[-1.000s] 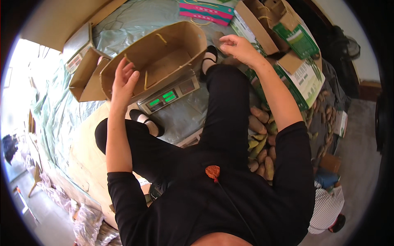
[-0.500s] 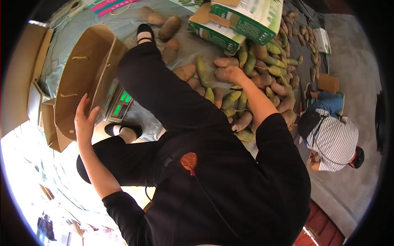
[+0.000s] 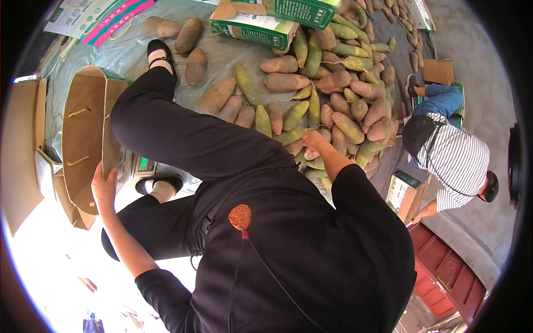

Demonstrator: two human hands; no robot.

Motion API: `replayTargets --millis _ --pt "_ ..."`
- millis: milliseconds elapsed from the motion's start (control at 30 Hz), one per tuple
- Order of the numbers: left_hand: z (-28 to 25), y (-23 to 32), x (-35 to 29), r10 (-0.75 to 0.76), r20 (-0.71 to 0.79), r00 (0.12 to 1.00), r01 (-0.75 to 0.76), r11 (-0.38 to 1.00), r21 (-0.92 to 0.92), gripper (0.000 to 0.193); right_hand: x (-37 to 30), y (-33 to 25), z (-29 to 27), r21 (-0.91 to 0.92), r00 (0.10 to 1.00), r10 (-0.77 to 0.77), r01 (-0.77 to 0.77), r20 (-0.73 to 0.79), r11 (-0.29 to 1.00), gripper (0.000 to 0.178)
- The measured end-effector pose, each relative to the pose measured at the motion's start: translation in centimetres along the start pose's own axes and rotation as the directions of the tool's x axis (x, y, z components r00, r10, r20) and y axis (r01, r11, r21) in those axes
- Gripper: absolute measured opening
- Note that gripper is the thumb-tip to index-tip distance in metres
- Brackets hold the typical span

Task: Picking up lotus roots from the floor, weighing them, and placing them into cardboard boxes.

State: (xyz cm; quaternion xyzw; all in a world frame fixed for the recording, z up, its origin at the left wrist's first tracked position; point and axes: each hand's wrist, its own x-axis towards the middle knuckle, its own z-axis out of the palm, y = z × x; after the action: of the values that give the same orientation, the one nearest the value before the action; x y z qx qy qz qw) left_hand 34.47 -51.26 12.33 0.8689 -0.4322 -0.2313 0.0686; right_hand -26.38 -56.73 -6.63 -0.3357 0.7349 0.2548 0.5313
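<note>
My left hand point(image 3: 104, 191) is closed on the near rim of a brown open-topped carton bag point(image 3: 83, 130), which has yellow rope handles. Beside that bag a scale with a lit green display point(image 3: 144, 163) is partly hidden by my leg. My right hand point(image 3: 314, 141) reaches down into the near side of a heap, fingers bent and closed. A long green radish point(image 3: 291, 136) lies against them; what they grip is hidden. Around it are several reddish-brown roots point(image 3: 286, 82) and more long green radishes point(image 3: 314, 55), lying loose and touching.
Green and white cartons point(image 3: 255, 30) stand at the heap's far side. Three brown roots, one a short stout root point(image 3: 189, 35), lie apart near my foot. A pink-striped box point(image 3: 114, 22) lies far left. At right a person in a striped shirt point(image 3: 452, 161) bends beside an open carton point(image 3: 408, 194).
My left hand, open before, has closed on the bag's rim. My right hand has left a reddish root and come nearer over the heap. The view has shifted.
</note>
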Motion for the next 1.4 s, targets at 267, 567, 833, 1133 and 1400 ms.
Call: replayTargets --millis 267,567,833,1133,1400 --pt "0.4 -1.6 1.5 0.016 0.028 0.999 -0.018 0.998 0.064 0.036 -0.4 3.2 -8.9 -0.465 0.711 -0.297 -0.048 -0.638 0.884 0.036" --pt "1.2 -0.1 1.3 0.008 0.018 1.0 -0.009 0.999 0.053 0.032 -2.6 4.2 -11.0 -0.572 0.807 -0.171 -0.233 -0.565 0.786 0.036" --pt "0.4 0.9 0.3 -0.055 -0.022 0.998 0.057 0.995 0.084 0.03 -1.3 4.0 -10.3 -0.551 0.763 -0.208 -0.222 -0.612 0.804 0.039" --pt "1.1 1.5 0.2 0.046 -0.134 0.99 -0.042 0.999 0.028 0.039 -2.3 3.8 -10.5 -0.505 0.696 -0.298 -0.107 -0.653 0.856 0.053" --pt "0.6 3.3 0.5 -0.139 -0.033 0.99 0.142 0.983 0.119 0.031 -3.4 1.1 -11.1 -0.363 0.459 -0.419 0.21 -0.783 0.908 0.064"
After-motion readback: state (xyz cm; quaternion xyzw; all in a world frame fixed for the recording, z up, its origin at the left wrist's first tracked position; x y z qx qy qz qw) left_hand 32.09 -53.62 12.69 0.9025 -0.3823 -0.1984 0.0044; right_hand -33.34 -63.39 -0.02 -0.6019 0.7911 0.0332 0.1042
